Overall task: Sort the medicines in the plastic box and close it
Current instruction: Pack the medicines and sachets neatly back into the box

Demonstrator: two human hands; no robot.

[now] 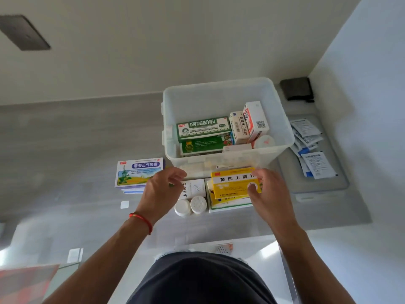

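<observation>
- Head view: my right hand [266,189] pinches a yellow medicine carton [233,183] just before the open plastic box [282,119]; my left hand [162,189] hovers loosely curled, empty.
- Risk: lifting could drag the cartons beneath it onto the two white bottles [190,206].

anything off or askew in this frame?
Nothing spilled or damaged. Only oddity: in the clear plastic box, the red-and-white carton leans tilted, while the green boxes lie flat. The right hand grips the yellow box.
</observation>
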